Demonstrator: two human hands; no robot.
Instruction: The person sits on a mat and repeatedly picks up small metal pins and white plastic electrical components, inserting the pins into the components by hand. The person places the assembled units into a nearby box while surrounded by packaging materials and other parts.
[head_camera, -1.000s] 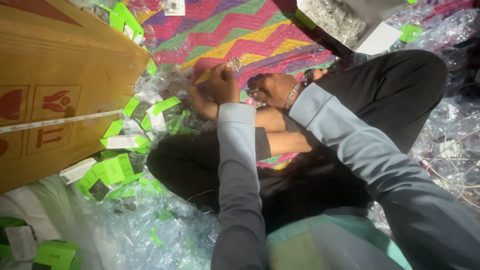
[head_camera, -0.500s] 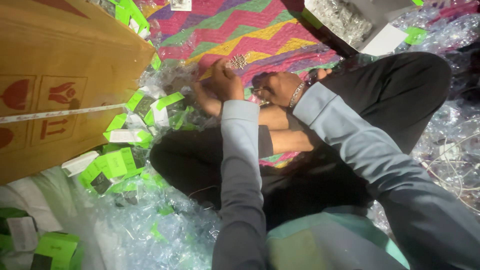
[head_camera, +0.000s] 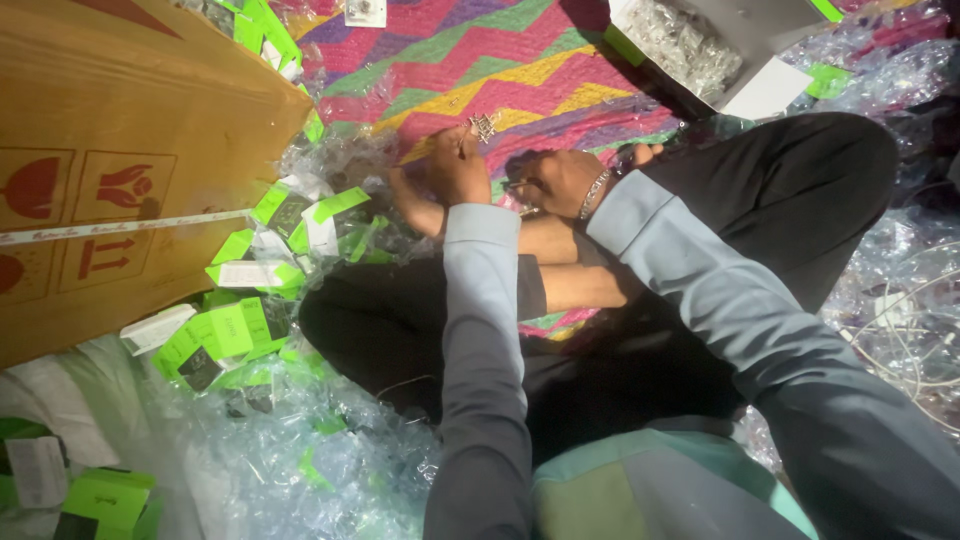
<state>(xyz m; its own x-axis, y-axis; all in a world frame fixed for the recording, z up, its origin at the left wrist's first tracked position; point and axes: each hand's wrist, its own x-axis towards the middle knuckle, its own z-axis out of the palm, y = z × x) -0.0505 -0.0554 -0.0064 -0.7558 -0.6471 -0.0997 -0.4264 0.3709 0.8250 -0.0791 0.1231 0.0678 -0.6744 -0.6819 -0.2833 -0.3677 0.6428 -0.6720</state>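
Many green-white packets (head_camera: 290, 235) beside brown carton (head_camera: 120, 150); left fingers (head_camera: 470, 140) pinch, seemingly, metal piece (head_camera: 484, 126).

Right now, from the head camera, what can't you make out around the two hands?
- Small metal piece at the left hand: too small and blurred to tell its kind.
- Right hand: fingers curl inward, so whatever it pinches is hidden.
- Cardboard box: cut off by the left and top edges.
- Open white box: its clear-wrapped contents are too small to tell apart.
- Mat: partly hidden under legs and packets.
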